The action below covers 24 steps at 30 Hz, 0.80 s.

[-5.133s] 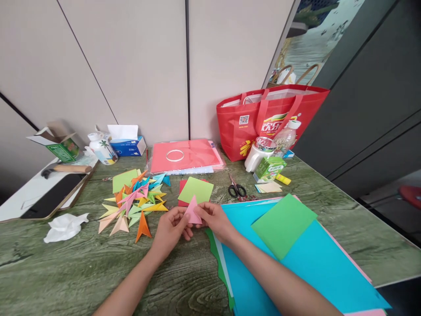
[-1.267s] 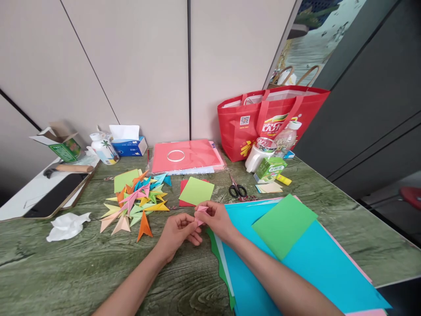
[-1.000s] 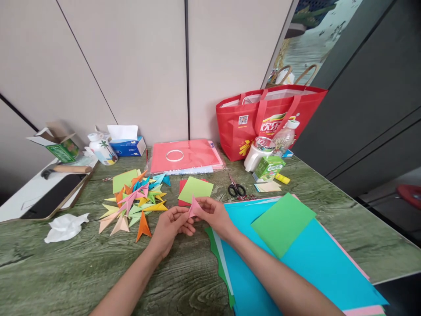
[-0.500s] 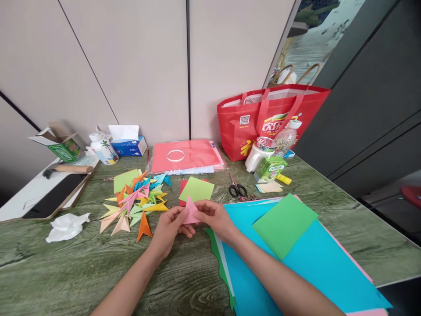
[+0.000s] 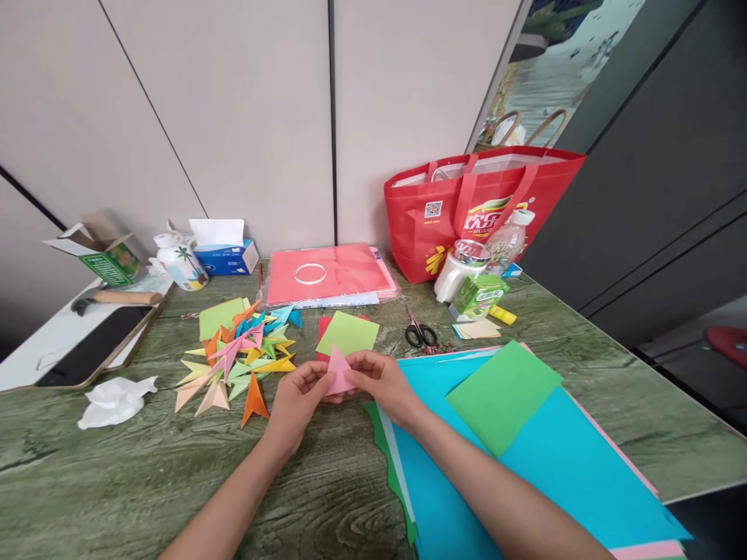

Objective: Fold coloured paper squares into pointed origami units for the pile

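Observation:
A small pink folded paper (image 5: 337, 372), triangular with its point up, is held between both hands above the table. My left hand (image 5: 303, 398) pinches its left side with thumb and fingers. On the other side my right hand (image 5: 379, 381) grips it, the thumb pressed on its front. Just behind the hands lies a light green paper square (image 5: 348, 333) on top of red paper. To the left is a heap of folded paper pieces (image 5: 250, 354) in orange, yellow, pink, green and blue.
Large blue sheets (image 5: 525, 482) with a green square (image 5: 506, 395) lie under my right forearm. Scissors (image 5: 420, 333), a juice box (image 5: 478, 298), a white mug (image 5: 461, 272) and a red bag (image 5: 432, 233) stand beyond. At left are crumpled tissue (image 5: 117, 401), a phone (image 5: 93, 346) and a hammer (image 5: 125, 297).
The fingers have closed in slightly around the pink paper, and the left hand's lower fingers have tucked behind it. The other things stay in place; the view shifts a little.

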{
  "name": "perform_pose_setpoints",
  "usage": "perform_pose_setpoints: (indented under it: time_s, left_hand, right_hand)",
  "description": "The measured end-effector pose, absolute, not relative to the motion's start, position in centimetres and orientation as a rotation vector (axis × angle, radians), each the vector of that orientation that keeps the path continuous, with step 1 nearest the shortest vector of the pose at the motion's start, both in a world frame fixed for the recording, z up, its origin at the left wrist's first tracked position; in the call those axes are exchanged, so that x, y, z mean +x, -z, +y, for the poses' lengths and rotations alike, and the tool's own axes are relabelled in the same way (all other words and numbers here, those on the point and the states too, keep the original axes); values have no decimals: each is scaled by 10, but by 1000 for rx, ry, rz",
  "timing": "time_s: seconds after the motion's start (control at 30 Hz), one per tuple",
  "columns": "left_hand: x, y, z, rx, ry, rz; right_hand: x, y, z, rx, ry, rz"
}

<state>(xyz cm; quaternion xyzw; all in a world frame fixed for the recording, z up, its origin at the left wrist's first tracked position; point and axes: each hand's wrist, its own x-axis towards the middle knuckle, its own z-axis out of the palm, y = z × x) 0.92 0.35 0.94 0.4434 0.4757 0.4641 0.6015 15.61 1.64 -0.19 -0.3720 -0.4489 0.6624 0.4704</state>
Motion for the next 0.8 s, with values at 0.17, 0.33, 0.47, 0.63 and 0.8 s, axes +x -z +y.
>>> perform_pose_setpoints:
  time_s: [0.17, 0.33, 0.47, 0.63, 0.8]
  left_hand:
    - [11, -13, 2, 1029, -1079, 1108]
    - [14, -19, -2, 1046, -1116, 1114]
    - [13, -16, -1, 1098, -1130, 1159]
    - [9, -10, 0, 1330, -1263, 1275]
    - [6, -3, -1, 1602, -1454, 1343]
  right_hand:
    - [157, 5, 19, -917, -1574, -1137]
    - [157, 7, 20, -1014, -1365, -1304]
    - [155, 12, 19, -1067, -1188, -1409]
    - [152, 9, 14, -912, -1271, -1356]
    - [151, 5, 14, -821, -1304, -1303]
